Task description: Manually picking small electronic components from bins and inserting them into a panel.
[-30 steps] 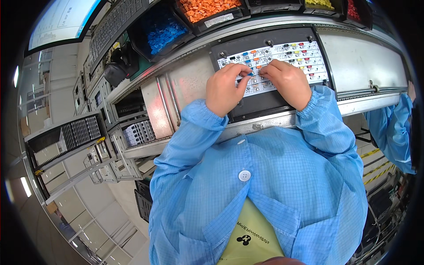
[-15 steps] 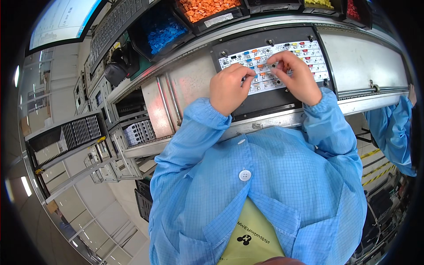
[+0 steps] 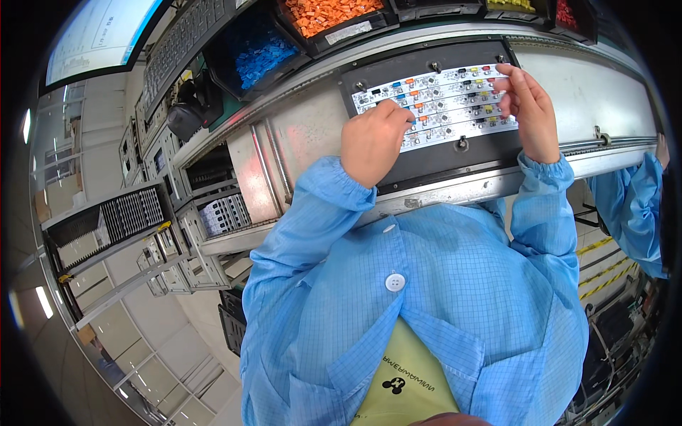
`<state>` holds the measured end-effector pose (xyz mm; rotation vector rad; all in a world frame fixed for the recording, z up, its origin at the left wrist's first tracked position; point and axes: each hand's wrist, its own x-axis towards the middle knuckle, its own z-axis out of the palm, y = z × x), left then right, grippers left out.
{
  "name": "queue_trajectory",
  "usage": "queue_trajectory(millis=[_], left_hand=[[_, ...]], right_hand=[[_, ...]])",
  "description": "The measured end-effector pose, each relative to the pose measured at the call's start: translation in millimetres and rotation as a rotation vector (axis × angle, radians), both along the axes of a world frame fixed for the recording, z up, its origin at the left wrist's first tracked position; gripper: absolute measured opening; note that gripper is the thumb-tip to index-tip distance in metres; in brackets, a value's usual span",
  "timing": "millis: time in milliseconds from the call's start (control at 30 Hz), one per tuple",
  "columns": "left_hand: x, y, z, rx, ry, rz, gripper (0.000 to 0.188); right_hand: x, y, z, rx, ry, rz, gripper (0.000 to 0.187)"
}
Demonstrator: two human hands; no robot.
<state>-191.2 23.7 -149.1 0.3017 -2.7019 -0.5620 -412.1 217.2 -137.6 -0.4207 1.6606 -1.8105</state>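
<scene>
A white circuit board panel (image 3: pixel 455 113) with rows of small blue, orange, black, yellow and red connectors lies in a black tray (image 3: pixel 433 165). Over its left end is my left hand (image 3: pixel 373 142), fingers curled in and fingertips beside the blue connectors; whatever they pinch is hidden. At the panel's right end, my right hand (image 3: pixel 531 113) has its fingers apart near the red connectors (image 3: pixel 487 69), with nothing visible in them.
Beyond the rail stand dark bins of blue connectors (image 3: pixel 263 60), orange connectors (image 3: pixel 328 14), yellow pieces (image 3: pixel 513 4) and red pieces (image 3: pixel 568 20). A keyboard (image 3: pixel 181 46) and a screen (image 3: pixel 99 35) are at the far left. Another person's blue sleeve (image 3: pixel 629 209) shows at the right.
My right hand has moved right, from the panel's middle to its right end, and its fingers have spread from a pinch. My left hand has barely shifted.
</scene>
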Motion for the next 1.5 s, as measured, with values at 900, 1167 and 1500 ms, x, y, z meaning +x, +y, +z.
queue_trajectory(millis=[900, 1167, 1500], left_hand=[[-5.2, -7.9, -10.7, 1.237, 0.061, -0.041, 0.022], [-1.4, -13.1, -15.2, 1.284, -0.029, 0.035, 0.019], [-9.0, 1.6, 1.6, 0.224, 0.052, 0.137, 0.007]], right_hand=[[72.1, -37.6, -7.3, 0.058, 1.011, 0.321, 0.023], [70.7, -36.1, -11.6, 0.047, 1.050, 0.270, 0.026], [58.5, -25.9, -18.6, 0.145, 0.805, 0.146, 0.022]])
